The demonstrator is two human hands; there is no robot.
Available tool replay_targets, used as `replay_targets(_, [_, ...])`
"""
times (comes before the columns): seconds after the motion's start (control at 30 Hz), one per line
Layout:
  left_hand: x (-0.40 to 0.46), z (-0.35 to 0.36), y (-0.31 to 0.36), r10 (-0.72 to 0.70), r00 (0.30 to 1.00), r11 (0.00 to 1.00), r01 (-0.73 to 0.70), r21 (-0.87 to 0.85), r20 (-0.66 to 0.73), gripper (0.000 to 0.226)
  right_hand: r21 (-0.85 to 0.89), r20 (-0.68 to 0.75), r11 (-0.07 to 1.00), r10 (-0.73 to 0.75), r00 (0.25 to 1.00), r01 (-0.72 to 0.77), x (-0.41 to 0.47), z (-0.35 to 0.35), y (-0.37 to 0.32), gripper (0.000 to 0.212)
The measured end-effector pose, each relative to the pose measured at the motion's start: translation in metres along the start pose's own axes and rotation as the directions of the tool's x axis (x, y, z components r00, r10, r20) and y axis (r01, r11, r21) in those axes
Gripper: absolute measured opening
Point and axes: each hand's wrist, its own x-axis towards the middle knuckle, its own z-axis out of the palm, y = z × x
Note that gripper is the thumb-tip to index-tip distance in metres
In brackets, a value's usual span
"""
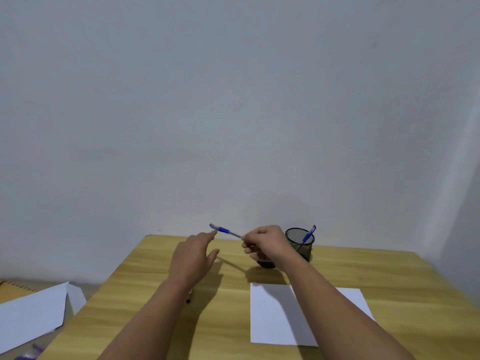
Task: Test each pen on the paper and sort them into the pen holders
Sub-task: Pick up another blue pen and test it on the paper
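Blue-capped pen (225,230) is held in the air above the far edge of the table (145,294), lying nearly level, with its capped end pointing left and its other end inside the right hand (262,244). Right hand grip: fingers curled, pinching the pen shaft between thumb and fingertips. The left hand (193,258) is raised beside it with its fingers extended and loosely spread; the index fingertip lies at the underside of the blue cap, and whether it touches cannot be told.

A black mesh pen holder (301,242) stands upright near the far edge of the table, just right of the right hand. One blue pen (309,234) leans inside it, cap uppermost and tilted right. A second dark holder (266,263) sits directly beneath the right hand and is mostly hidden by it; its contents cannot be seen.

A white sheet of paper (275,315) lies flat on the table toward the near right side, partly covered by the right forearm. A small dark object (188,300) lies on the table under the left wrist; it is too hidden to identify.

Beyond the left edge of the table, on a lower surface, lie more white sheets (31,313). A plain grey wall (233,100) stands behind the far edge.
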Motion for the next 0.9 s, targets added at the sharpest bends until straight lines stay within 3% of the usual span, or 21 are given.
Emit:
replay_targets(0.13, [0.011, -0.006, 0.022, -0.044, 0.98, 0.995, 0.026, -0.092, -0.192, 0.043, 0.088, -0.063, 0.996, 0.006, 0.998, 0.0, -0.006, -0.027, 0.004, 0.018])
replay_targets(0.3, [0.013, -0.003, 0.045, 0.034, 0.997, 0.979, -0.048, -0.197, -0.076, 0.014, 0.322, -0.061, 0.947, 0.011, 0.998, 0.009, -0.011, -0.051, 0.013, 0.012])
replay_targets(0.37, [0.014, -0.002, 0.057, 0.067, 0.996, 0.953, -0.08, -0.291, -0.054, 0.012, 0.401, -0.072, 0.916, 0.013, 0.997, 0.017, -0.01, -0.057, 0.017, 0.013])
replay_targets(0.47, [0.018, 0.0, 0.08, 0.114, 0.993, 0.919, -0.111, -0.379, -0.015, 0.017, 0.368, -0.047, 0.93, 0.029, 0.998, -0.01, -0.008, -0.056, 0.022, 0.018])
replay_targets(0.6, [0.02, 0.008, 0.103, 0.176, 0.967, 0.919, -0.095, -0.384, 0.183, 0.019, 0.352, -0.082, 0.936, 0.046, 0.996, -0.014, -0.007, -0.048, 0.036, 0.023])
replay_targets(0.7, [0.02, 0.008, 0.109, 0.159, 0.904, 0.864, 0.067, -0.499, 0.397, 0.027, 0.321, -0.194, 0.946, 0.103, 0.976, -0.036, -0.003, -0.044, 0.046, 0.025])
replay_targets(0.83, [0.01, 0.006, 0.083, 0.122, 0.776, 0.937, 0.116, -0.33, 0.618, 0.028, 0.632, -0.425, 0.772, 0.271, 0.864, 0.069, 0.008, -0.093, 0.036, 0.03])
replay_targets(0.9, [-0.003, 0.012, 0.053, 0.001, 0.819, 0.942, 0.191, -0.275, 0.575, 0.03, 0.541, -0.512, 0.834, 0.229, 0.828, 0.104, 0.004, -0.13, 0.021, 0.031])
